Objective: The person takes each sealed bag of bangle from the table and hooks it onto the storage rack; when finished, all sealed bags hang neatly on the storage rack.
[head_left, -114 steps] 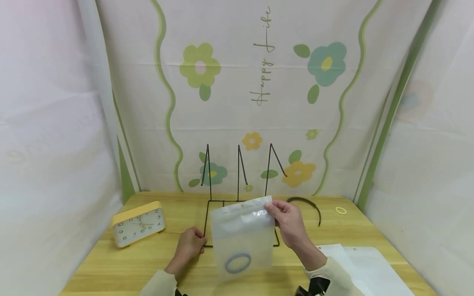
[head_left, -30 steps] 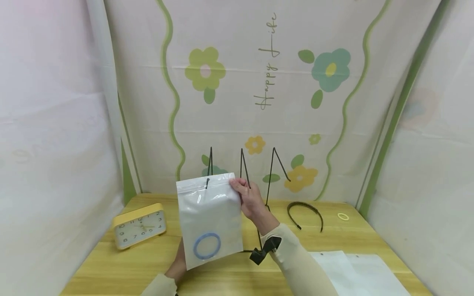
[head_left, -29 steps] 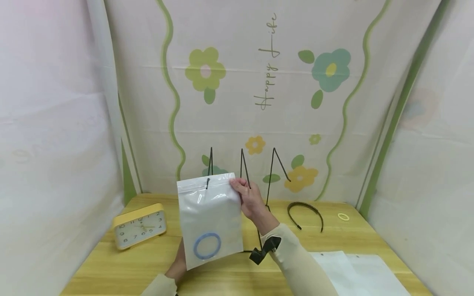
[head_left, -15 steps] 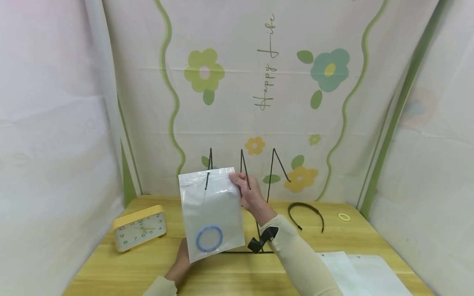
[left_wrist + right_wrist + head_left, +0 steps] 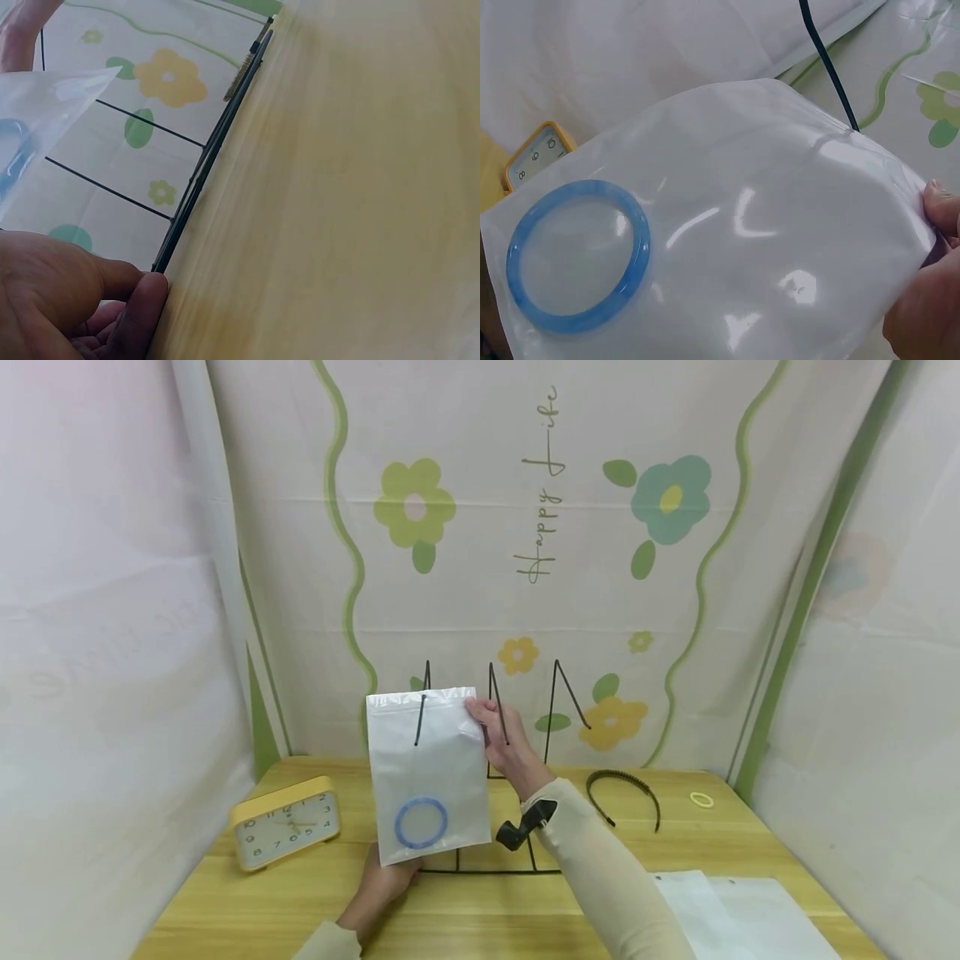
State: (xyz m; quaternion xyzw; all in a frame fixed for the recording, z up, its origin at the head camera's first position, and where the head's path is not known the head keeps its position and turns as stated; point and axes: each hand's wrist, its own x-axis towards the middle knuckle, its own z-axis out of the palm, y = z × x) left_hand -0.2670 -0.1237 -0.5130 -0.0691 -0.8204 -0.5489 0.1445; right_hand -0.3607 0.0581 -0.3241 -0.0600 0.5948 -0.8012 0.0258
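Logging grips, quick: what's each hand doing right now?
Left hand: closed, pinching the base of the black wire rack.
Right hand: closed, pinching a top corner of the translucent bag.

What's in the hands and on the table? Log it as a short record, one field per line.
Right hand: pinches the upper right corner of the white bag
Left hand: grips the base of the black wire rack
Bag contents: blue ring
Leftmost hook: tip in front of the bag, near its top
Table, left: yellow clock
Table, right: dark headband, yellow ring, flat white items
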